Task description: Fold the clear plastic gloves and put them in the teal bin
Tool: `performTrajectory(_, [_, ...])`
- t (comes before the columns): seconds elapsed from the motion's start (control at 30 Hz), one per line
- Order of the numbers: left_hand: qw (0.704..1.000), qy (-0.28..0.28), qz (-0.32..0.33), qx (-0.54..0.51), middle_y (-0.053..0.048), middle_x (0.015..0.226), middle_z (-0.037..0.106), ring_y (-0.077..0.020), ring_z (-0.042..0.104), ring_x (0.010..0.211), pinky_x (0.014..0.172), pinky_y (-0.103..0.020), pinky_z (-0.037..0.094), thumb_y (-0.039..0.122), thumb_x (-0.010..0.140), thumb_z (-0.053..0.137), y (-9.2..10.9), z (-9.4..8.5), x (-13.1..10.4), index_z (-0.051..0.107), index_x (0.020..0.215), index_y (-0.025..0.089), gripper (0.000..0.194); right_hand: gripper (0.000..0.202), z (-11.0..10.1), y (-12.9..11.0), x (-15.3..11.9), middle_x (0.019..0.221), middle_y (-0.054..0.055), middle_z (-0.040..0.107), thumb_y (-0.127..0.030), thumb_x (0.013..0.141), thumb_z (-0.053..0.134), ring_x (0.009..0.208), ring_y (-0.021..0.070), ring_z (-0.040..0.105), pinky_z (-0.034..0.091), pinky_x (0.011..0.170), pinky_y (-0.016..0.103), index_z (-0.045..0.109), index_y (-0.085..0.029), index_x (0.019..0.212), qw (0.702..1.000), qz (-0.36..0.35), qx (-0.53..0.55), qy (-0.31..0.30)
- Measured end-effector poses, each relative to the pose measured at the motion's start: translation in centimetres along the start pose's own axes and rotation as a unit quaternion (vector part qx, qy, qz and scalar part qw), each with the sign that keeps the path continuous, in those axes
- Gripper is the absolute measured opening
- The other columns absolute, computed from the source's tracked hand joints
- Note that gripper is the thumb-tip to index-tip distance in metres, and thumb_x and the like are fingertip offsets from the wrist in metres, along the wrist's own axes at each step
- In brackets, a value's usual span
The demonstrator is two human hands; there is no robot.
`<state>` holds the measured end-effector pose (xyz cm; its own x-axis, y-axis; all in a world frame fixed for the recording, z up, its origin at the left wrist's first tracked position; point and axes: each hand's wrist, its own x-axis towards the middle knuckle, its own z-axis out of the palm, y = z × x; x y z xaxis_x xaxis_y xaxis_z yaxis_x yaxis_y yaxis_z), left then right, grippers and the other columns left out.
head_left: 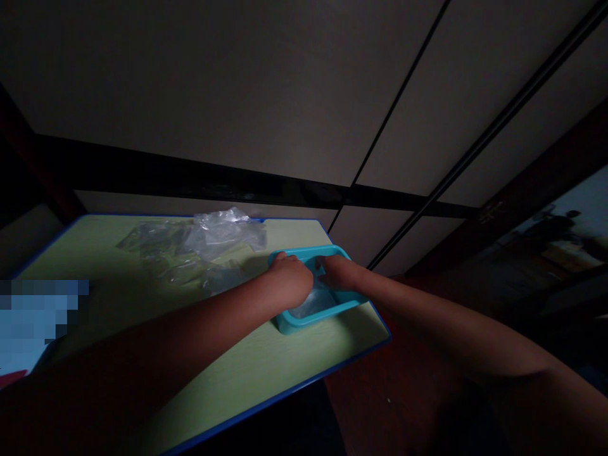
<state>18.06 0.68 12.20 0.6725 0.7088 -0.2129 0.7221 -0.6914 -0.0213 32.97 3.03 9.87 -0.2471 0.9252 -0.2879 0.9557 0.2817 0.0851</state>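
A turquoise plastic basin (311, 318) sits at the right end of a small table. Clear crumpled plastic (312, 305) lies in its bottom. My left hand (292, 283) is closed, knuckles up, over the basin's left side; its fingertips are hidden, so what it grips cannot be made out. Reaching in over the right rim is my right hand (338, 272), thumb and fingers apart, pointing at the left hand. Several clear plastic bags (223, 231) lie loosely piled on the table to the left of the basin.
The pale green table (266, 373) has a blue edge. Behind it stands a light cabinet (228, 95) with dark strips. A blurred-out blue patch (33, 323) is at the far left. Dark reddish floor (380, 399) shows at lower right.
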Motion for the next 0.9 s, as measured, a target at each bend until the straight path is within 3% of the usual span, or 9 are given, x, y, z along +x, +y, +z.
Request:
performTrajectory(0.13, [1.000,-0.003,0.003,0.002,-0.017,0.101,0.067,-0.0309,0.056,0.101,0.086,-0.043,0.037,0.024,0.077,0.061,0.1,0.1,0.0,0.069,0.088,0.013,0.017,0.036,0.2,0.4,0.2,0.099,0.014,0.066,-0.019,0.077,0.058,0.084,0.0215,0.061,0.043,0.064,0.025,0.059,-0.011,0.111,1.000,0.019,0.015,0.000])
performTrajectory(0.4, [1.000,-0.014,0.002,0.005,-0.018,0.101,0.067,-0.0321,0.057,0.102,0.085,-0.044,0.038,0.022,0.078,0.059,0.1,0.2,0.3,0.069,0.091,0.013,0.019,0.030,0.2,1.1,0.5,0.093,0.009,0.066,-0.016,0.075,0.059,0.068,0.0128,0.059,0.039,0.060,0.022,0.059,-0.012,0.104,0.991,0.009,0.119,0.065])
performTrajectory(0.7, [1.000,-0.025,-0.001,0.002,-0.018,0.104,0.066,-0.0329,0.056,0.103,0.085,-0.041,0.040,0.024,0.074,0.065,0.1,-0.6,-0.1,0.070,0.089,0.014,0.018,0.020,0.8,1.1,0.0,0.084,0.004,0.065,-0.008,0.071,0.056,0.068,0.0111,0.055,0.037,0.059,0.021,0.061,-0.014,0.090,0.975,-0.011,0.194,0.104])
performTrajectory(0.9, [1.000,0.019,-0.007,0.011,-0.018,0.102,0.066,-0.0321,0.058,0.099,0.080,-0.039,0.043,0.043,0.082,0.054,-1.0,-1.0,0.0,0.068,0.098,0.014,0.036,0.021,0.8,1.6,-1.2,0.082,0.002,0.063,-0.007,0.068,0.058,0.064,0.0090,0.054,0.037,0.056,0.019,0.061,-0.015,0.088,0.964,-0.010,0.241,0.107])
